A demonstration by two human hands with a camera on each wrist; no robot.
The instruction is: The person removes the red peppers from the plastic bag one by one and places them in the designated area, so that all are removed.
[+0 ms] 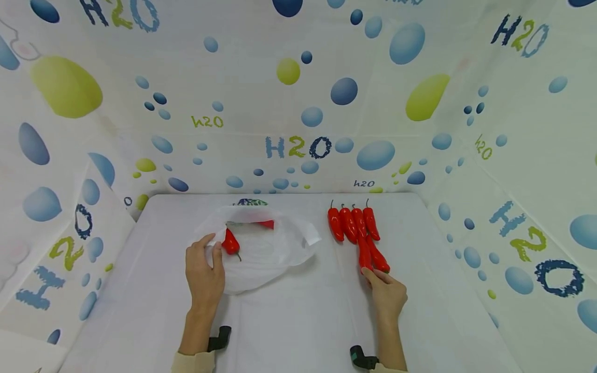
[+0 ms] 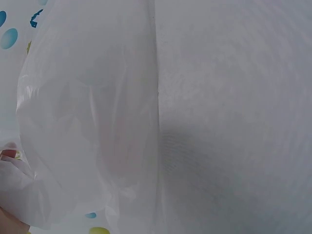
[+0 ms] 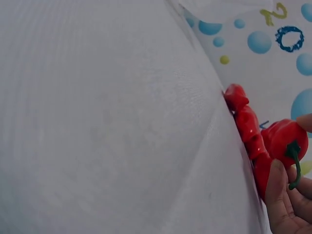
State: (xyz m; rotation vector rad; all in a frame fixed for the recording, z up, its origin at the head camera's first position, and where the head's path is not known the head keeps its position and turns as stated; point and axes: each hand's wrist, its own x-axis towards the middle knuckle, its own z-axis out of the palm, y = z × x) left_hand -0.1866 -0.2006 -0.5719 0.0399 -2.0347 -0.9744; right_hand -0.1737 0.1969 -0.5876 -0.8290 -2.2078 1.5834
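My right hand pinches a red chili pepper near its stem end, thumb on one side and fingers on the other. Its green stem hangs down in the right wrist view. Beside it lies another red chili pepper, and several more form a row just beyond. On the left, my left hand holds the edge of a white plastic bag, thumb and fingers on either side of the plastic. At the bag's mouth, near the thumb, a red pepper shows; something red is partly covered further in.
A white cloth covers the table. Patterned sheets with blue and green spots stand at the back and both sides. Dark wrist cameras sit by both wrists.
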